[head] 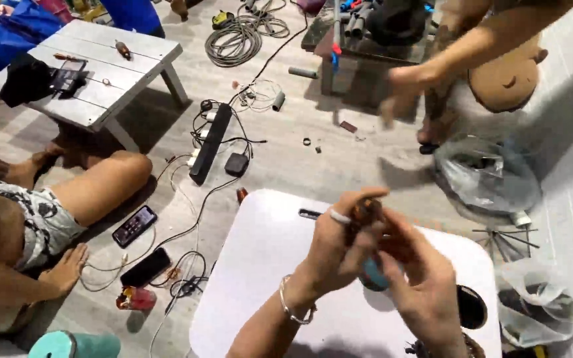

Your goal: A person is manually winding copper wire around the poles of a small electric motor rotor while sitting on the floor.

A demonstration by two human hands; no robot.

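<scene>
Held object: a small brown-and-orange piece (364, 211) is pinched above the white tabletop (260, 265), with a blue rounded part (374, 275) beneath it.
Left hand: the left hand (339, 245) is closed around the piece, fingertips curled over its top.
Right hand: the right hand (419, 285) is wrapped about the blue part from below.
Risk, drop: the piece may slip, since only fingertips are applied; a roll off the tabletop's edge into the cables (187, 278) is judged possible.
Risk, bump: the other person's hand (402, 93) is blurred and near.
Hidden: the object's shape is covered by fingers; its kind cannot be told.
</scene>
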